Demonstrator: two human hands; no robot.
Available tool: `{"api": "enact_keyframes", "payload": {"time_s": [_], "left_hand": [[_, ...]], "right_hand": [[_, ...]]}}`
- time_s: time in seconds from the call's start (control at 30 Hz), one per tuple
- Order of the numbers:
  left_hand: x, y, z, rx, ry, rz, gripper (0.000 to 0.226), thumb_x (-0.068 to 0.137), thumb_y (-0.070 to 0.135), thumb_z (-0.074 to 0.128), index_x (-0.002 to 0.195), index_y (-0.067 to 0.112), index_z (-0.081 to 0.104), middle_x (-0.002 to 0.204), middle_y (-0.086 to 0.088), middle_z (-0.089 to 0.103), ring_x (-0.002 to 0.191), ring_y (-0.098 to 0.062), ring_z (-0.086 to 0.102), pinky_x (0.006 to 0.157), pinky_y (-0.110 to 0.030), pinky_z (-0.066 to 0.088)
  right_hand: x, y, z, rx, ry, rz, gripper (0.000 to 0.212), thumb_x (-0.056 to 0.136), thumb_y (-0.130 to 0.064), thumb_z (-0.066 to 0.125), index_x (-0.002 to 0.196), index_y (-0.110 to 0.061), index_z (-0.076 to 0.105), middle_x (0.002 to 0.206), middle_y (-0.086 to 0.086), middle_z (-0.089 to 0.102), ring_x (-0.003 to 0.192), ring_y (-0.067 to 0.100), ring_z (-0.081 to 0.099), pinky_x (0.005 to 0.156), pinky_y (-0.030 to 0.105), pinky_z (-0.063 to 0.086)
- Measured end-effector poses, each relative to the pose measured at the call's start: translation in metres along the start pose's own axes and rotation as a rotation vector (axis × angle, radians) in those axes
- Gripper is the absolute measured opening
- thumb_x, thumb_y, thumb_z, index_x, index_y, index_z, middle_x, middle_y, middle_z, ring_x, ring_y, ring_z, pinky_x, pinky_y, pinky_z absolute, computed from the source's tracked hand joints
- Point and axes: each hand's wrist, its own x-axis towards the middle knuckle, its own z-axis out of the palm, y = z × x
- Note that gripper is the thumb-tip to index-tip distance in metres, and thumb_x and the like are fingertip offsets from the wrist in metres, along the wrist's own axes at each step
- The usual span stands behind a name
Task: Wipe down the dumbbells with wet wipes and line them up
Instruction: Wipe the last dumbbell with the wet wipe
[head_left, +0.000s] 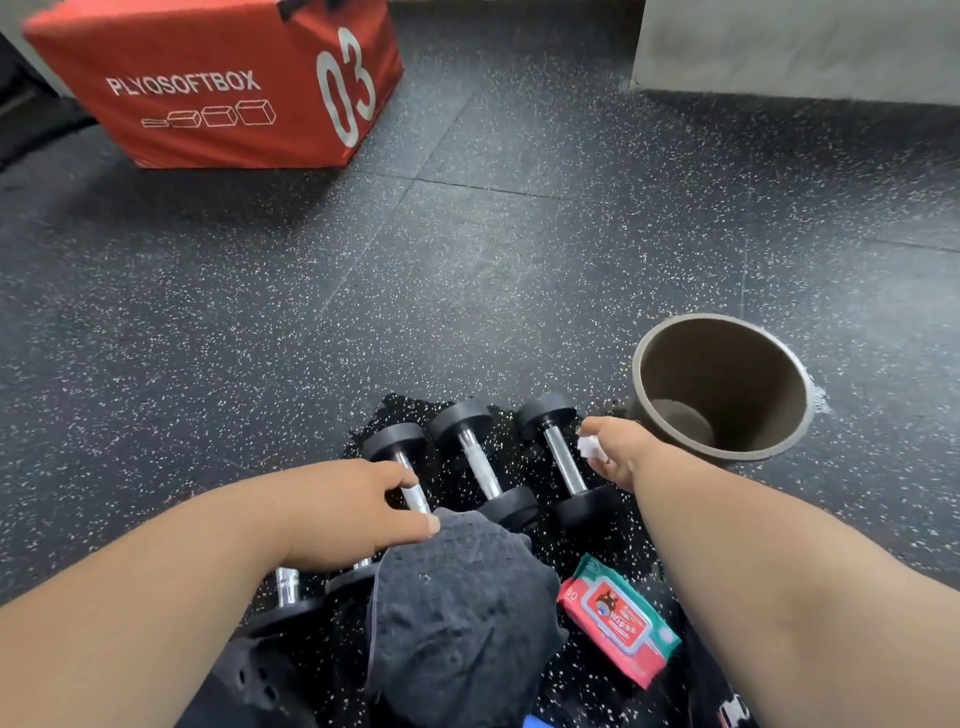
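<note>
Three dumbbells lie side by side on the speckled rubber floor (467, 249), all just left of the brown bin (722, 387). The right dumbbell (563, 462) is nearest the bin's rim, the middle dumbbell (480, 462) is beside it, and the left dumbbell (402, 467) is furthest from the bin.

The left hand (358, 512) curls over the left dumbbell's chrome handle, fingers and thumb wrapped around it. The right hand (618, 452) is between the right dumbbell and the bin, pinching a crumpled white wipe (589, 447) in bent fingers.

The wipes pack (618, 621) lies flat on the floor, nearer the camera than the bin, beside a dark-clothed knee (457, 613). What may be a fourth dumbbell (291, 592) shows under the left forearm, mostly hidden.

Beyond the bin the floor runs open to a red plyo box (218, 83) far left and a grey wall base (800, 47).
</note>
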Motion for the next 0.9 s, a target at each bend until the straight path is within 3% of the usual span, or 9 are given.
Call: {"api": "enact_keyframes", "payload": {"time_s": [0.07, 0.27, 0.33, 0.43, 0.57, 0.63, 0.77, 0.83, 0.9], "left_hand": [[0.003, -0.003, -0.002, -0.006, -0.009, 0.002, 0.084, 0.092, 0.084, 0.054, 0.165, 0.045, 0.037, 0.146, 0.010, 0.065, 0.127, -0.010, 0.062, 0.114, -0.036, 0.047], [0.011, -0.012, -0.009, -0.006, -0.038, 0.000, 0.085, 0.090, 0.089, 0.050, 0.165, 0.052, 0.034, 0.165, 0.016, 0.043, 0.143, -0.012, 0.052, 0.121, -0.036, 0.040], [0.015, -0.016, -0.013, -0.018, -0.052, -0.006, 0.084, 0.091, 0.088, 0.049, 0.165, 0.053, 0.032, 0.169, 0.017, 0.039, 0.146, -0.011, 0.050, 0.121, -0.036, 0.038], [0.021, -0.017, -0.018, -0.034, -0.057, -0.009, 0.081, 0.093, 0.086, 0.050, 0.165, 0.052, 0.031, 0.172, 0.017, 0.034, 0.149, -0.010, 0.047, 0.122, -0.033, 0.036], [0.031, -0.021, -0.025, -0.062, -0.064, -0.008, 0.082, 0.094, 0.085, 0.051, 0.167, 0.053, 0.029, 0.177, 0.016, 0.027, 0.159, -0.009, 0.034, 0.129, -0.033, 0.028], [0.036, -0.023, -0.028, -0.077, -0.066, -0.005, 0.082, 0.094, 0.084, 0.051, 0.166, 0.052, 0.030, 0.175, 0.017, 0.030, 0.156, -0.008, 0.038, 0.126, -0.031, 0.031], [0.043, -0.026, -0.032, -0.096, -0.072, -0.011, 0.080, 0.094, 0.085, 0.051, 0.165, 0.054, 0.031, 0.167, 0.021, 0.038, 0.135, -0.006, 0.054, 0.112, -0.028, 0.041], [0.044, -0.027, -0.033, -0.099, -0.087, -0.022, 0.078, 0.094, 0.084, 0.050, 0.164, 0.055, 0.031, 0.164, 0.023, 0.040, 0.116, -0.005, 0.060, 0.102, -0.026, 0.044], [0.046, -0.027, -0.036, -0.100, -0.102, -0.030, 0.076, 0.095, 0.083, 0.051, 0.163, 0.056, 0.031, 0.163, 0.023, 0.042, 0.096, -0.006, 0.059, 0.092, -0.024, 0.043]], "right_hand": [[0.014, 0.001, 0.007, -0.128, 0.048, -0.042, 0.024, 0.093, -0.010, 0.069, 0.116, -0.002, 0.070, 0.131, 0.014, 0.065, 0.097, 0.021, 0.063, 0.078, 0.033, 0.056], [0.060, 0.013, 0.013, -0.953, 0.172, -0.219, 0.033, 0.099, -0.013, 0.058, 0.128, -0.016, 0.072, 0.138, -0.003, 0.067, 0.130, 0.022, 0.062, 0.099, 0.038, 0.057], [0.064, 0.010, 0.014, -0.868, 0.184, -0.248, 0.033, 0.102, -0.018, 0.055, 0.132, -0.017, 0.070, 0.144, -0.005, 0.062, 0.141, 0.018, 0.052, 0.102, 0.028, 0.053], [0.064, -0.001, 0.015, -0.317, 0.250, -0.185, 0.031, 0.099, -0.011, 0.061, 0.128, -0.013, 0.071, 0.134, 0.010, 0.068, 0.129, 0.023, 0.062, 0.069, 0.014, 0.041], [0.074, -0.005, 0.021, -0.500, 0.250, -0.147, 0.031, 0.096, -0.010, 0.064, 0.126, -0.013, 0.072, 0.130, 0.013, 0.070, 0.124, 0.031, 0.064, 0.093, 0.030, 0.049], [0.084, -0.002, 0.027, -0.499, 0.236, -0.147, 0.032, 0.096, -0.008, 0.064, 0.126, -0.016, 0.071, 0.124, 0.011, 0.069, 0.114, 0.031, 0.065, 0.092, 0.028, 0.047], [0.105, 0.012, 0.037, -0.561, 0.170, -0.167, 0.019, 0.092, -0.011, 0.066, 0.104, -0.027, 0.066, 0.103, 0.002, 0.065, 0.088, 0.023, 0.058, 0.080, 0.025, 0.044], [0.112, 0.015, 0.041, -0.596, 0.162, -0.157, 0.005, 0.091, -0.018, 0.070, 0.096, -0.019, 0.070, 0.098, 0.005, 0.071, 0.086, 0.026, 0.062, 0.077, 0.028, 0.044], [0.114, 0.015, 0.046, -0.561, 0.161, -0.162, 0.012, 0.090, -0.026, 0.071, 0.095, -0.015, 0.072, 0.096, 0.004, 0.073, 0.089, 0.027, 0.066, 0.079, 0.031, 0.046]]}}
